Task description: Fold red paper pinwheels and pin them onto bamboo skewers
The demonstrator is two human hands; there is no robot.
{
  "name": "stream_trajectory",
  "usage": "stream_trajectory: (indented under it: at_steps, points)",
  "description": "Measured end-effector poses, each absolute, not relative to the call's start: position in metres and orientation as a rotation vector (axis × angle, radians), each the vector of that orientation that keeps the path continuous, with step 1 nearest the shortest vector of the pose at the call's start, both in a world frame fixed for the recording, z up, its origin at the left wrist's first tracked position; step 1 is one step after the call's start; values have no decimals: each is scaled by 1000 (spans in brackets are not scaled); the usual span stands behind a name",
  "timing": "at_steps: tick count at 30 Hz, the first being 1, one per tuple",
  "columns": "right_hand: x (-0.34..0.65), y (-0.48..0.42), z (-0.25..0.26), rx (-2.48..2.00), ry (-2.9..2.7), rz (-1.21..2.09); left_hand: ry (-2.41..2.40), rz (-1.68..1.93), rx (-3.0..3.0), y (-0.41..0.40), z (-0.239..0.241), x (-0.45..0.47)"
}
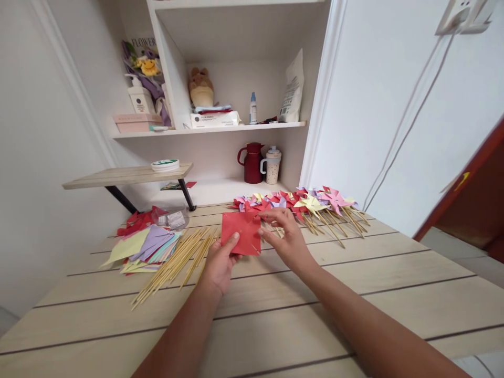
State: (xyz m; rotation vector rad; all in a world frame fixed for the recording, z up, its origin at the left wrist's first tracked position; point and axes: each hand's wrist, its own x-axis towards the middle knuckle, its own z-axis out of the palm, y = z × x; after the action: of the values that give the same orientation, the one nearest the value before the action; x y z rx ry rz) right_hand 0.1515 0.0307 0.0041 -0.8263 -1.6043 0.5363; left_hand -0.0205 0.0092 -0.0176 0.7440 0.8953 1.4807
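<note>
My left hand is closed on a red paper square, thumb on its face and fingers behind. Short slits show near the square's corners, and it is held up over the table. At its right edge is my right hand, thumb and forefinger apart, with the fingertips at or very near the upper right corner. Left of the square lie many thin wooden sticks and a fanned stack of coloured paper sheets. Behind my right hand rests a pile of finished paper pinwheels on sticks.
Red paper pieces and a clear plastic box sit at the back left, beside a small raised wooden shelf. A dark red jug and a speckled cup stand at the back. Cables hang along the right wall.
</note>
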Motion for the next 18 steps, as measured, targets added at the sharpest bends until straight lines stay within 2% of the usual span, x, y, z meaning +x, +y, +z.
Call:
stream_trajectory:
  at_steps: [18]
  points:
    - [152, 28, 4, -698, -1847, 557, 734, 1421, 728, 9, -16, -20]
